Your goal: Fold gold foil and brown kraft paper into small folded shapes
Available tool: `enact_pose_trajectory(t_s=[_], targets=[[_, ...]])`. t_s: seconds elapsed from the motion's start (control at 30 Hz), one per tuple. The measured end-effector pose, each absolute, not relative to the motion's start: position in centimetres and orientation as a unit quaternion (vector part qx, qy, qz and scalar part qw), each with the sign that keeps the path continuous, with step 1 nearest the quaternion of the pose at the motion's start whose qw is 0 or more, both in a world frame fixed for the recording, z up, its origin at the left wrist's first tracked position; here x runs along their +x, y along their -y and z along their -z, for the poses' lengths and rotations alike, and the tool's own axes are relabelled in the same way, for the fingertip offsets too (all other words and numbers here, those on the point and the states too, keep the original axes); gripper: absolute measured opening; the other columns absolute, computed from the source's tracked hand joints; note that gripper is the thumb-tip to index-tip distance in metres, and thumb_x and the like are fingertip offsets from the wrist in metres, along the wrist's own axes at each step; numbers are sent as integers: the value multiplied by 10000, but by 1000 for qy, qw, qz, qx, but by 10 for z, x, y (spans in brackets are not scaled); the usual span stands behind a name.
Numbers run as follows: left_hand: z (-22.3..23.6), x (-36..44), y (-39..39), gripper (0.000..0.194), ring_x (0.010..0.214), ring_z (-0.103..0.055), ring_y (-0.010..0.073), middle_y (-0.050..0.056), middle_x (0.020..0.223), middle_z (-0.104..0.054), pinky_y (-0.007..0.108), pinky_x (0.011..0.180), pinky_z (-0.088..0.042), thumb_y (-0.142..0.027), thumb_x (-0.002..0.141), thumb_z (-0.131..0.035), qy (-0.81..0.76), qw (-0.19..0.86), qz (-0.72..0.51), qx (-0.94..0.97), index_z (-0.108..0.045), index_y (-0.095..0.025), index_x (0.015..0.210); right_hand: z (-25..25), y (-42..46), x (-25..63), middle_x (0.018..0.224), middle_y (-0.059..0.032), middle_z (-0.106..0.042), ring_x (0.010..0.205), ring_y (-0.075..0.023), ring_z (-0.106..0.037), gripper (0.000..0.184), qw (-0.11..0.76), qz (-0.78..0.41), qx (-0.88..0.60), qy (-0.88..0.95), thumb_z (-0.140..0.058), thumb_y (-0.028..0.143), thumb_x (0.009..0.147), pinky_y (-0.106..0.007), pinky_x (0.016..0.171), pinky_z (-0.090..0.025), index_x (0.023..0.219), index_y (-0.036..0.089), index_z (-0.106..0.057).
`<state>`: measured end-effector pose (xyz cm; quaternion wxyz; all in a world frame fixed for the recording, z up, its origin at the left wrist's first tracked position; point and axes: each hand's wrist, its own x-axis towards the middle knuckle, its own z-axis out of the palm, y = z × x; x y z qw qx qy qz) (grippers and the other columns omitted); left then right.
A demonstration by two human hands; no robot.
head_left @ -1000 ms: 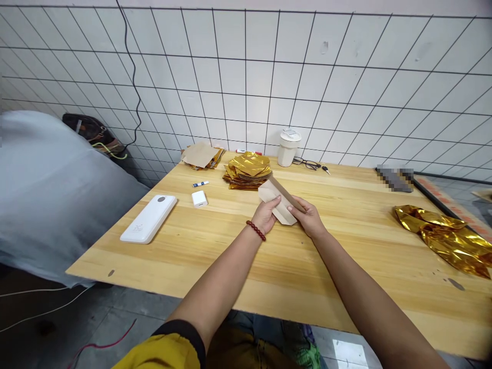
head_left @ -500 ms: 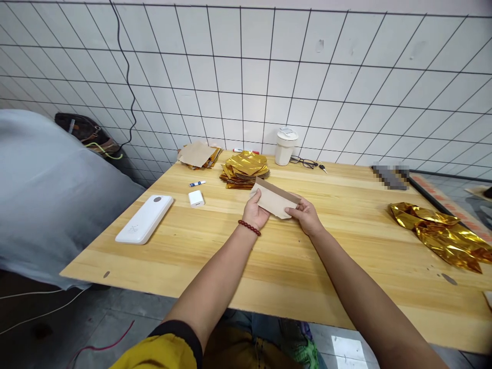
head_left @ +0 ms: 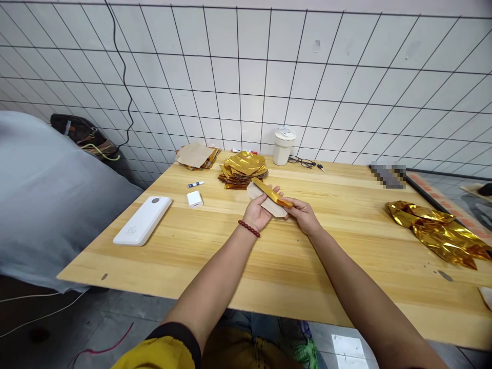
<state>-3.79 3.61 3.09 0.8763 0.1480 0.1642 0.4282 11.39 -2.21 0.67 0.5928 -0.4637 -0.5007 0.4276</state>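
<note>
Folded kraft paper [head_left: 266, 202], held over the counter [head_left: 269, 269] between my two hands, just in front of a stack of gold foil pieces [head_left: 243, 171]. Compared with the earlier frame, the brown folded edge no longer shows along the top; a narrow gold foil strip [head_left: 271, 192] now lies slanted across the paper, its far end reaching toward my right hand [head_left: 303, 215].

My left hand [head_left: 257, 213] lies palm up beneath the paper, a red bead bracelet [head_left: 249, 228] on its wrist. My left fingers [head_left: 277, 193] curl up around the paper's edge, close to the strip. My right fingers [head_left: 289, 202] are nearly closed, pinching the paper and the end of the strip together with the thumb.

Around them on the counter, toward the wall, stand a white lidded cup [head_left: 283, 147], eyeglasses [head_left: 302, 162] and keys [head_left: 320, 167]. More kraft paper [head_left: 194, 155] lies on gold foil at the back left. A white power bank [head_left: 143, 220], a small white charger [head_left: 194, 199] and a small tube [head_left: 196, 184] lie to my left. A crumpled gold foil sheet [head_left: 434, 234] lies to my right, well apart from my hands. A pixelated object [head_left: 388, 176] near the back edge cannot be made out.
</note>
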Motion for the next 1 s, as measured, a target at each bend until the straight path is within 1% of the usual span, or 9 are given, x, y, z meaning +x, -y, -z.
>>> enact_pose_trajectory(t_s=[0.27,0.43,0.53,0.63,0.7,0.77,0.87,0.93,1.0], targets=[[-26,-37,-43,284,1019,-683,223,98,1161,-697,426,973,-508,-191,874,-561,-195,855,-467,113,-637,-189,1148,-11,28,111,697,5,-661,540,-101,-481,410,564,-417,-479,528,-812,335,637,-264,546,-425,1027,222,-757],[-28,-37,-41,230,995,-685,212,80,1077,-716,420,980,-502,-200,887,-541,-195,856,-464,114,-656,-183,1086,-11,29,108,819,-15,-681,530,-84,-435,455,536,-396,-488,564,-808,311,658,-246,527,-392,1097,217,-730],[-28,-37,-39,243,1034,-670,223,99,1119,-703,429,1010,-482,-225,896,-535,-178,861,-459,126,-653,-164,1099,-11,29,105,931,-29,-700,584,-106,-510,613,546,-399,-486,554,-813,322,658,-252,559,-442,1244,239,-650],[-26,-37,-39,311,1087,-647,250,152,1139,-690,437,1041,-458,-278,901,-532,-180,872,-435,136,-642,-112,1140,-12,29,103,1086,-42,-693,642,-118,-563,638,561,-397,-480,544,-807,380,673,-267,601,-487,1272,260,-625],[-25,-36,-40,321,1095,-645,253,149,1146,-688,449,1049,-451,-276,900,-531,-173,873,-434,140,-634,-122,1163,-13,29,104,1048,-39,-704,600,-108,-557,588,559,-403,-481,541,-783,431,701,-278,596,-494,1244,253,-643],[-24,-36,-40,305,1096,-647,242,115,1173,-684,459,1051,-450,-249,899,-528,-155,868,-450,141,-625,-171,1178,-13,28,106,849,-18,-711,551,-110,-549,518,559,-406,-486,536,-739,488,745,-285,587,-487,1189,230,-674],[-25,-35,-40,291,1103,-645,240,111,1174,-686,457,1049,-454,-245,905,-520,-172,861,-462,126,-617,-169,1169,-13,26,109,541,20,-604,492,-122,-533,428,574,-392,-503,514,-654,581,797,-271,553,-450,966,193,-720],[-26,-34,-40,291,1110,-642,254,135,1141,-695,456,1047,-457,-261,910,-519,-202,859,-458,110,-615,-132,1152,-12,24,111,492,17,-581,467,-118,-521,427,588,-383,-511,496,-638,615,795,-255,524,-421,806,191,-687],[-27,-34,-40,291,1113,-641,261,147,1119,-701,457,1044,-461,-261,909,-520,-214,858,-456,102,-611,-112,1142,-12,23,112,493,13,-589,458,-113,-518,422,597,-383,-512,484,-658,615,777,-245,511,-403,745,194,-650]])
